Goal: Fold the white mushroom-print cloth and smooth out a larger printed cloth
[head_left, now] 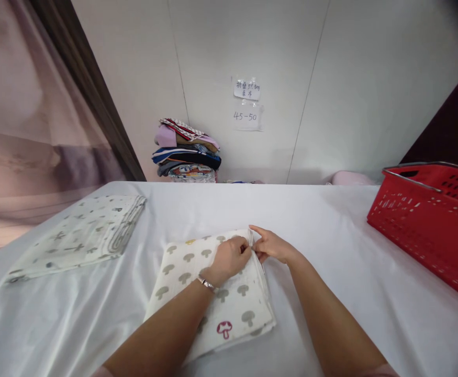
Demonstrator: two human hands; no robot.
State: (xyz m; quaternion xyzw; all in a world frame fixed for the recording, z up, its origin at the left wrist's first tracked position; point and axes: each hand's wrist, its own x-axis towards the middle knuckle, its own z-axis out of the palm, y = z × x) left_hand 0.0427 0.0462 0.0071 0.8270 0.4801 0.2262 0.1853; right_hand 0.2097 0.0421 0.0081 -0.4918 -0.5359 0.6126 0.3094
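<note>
- Resting on the white cloth-covered table (pixel 331 235), the folded white muslin cloth printed with grey mushrooms and one red mushroom (pixel 197 277) lay directly before me, near the table's front edge.
- My left hand (pixel 231 256) lay knuckles-up on the cloth's far right corner, fingers curled narrow; whether they pinched the layers, I could not tell.
- My right hand (pixel 271 245) met it just beside that corner, thumb and fingertips drawn together on the stacked edges, forefinger extended.
- Judged by its drape and thin layered edge, the cloth would handle as light, soft and limp, not fragile; layers would likely slide over one another, so a hold at the corners or along the folded edge, pinching all layers together, seemed best.
- A second folded white cloth with small grey figures (pixel 83 235) lay well apart to the left; a red perforated plastic basket (pixel 428 220) stood at the right; a stack of folded coloured garments (pixel 187 152) sat against the wall.
</note>
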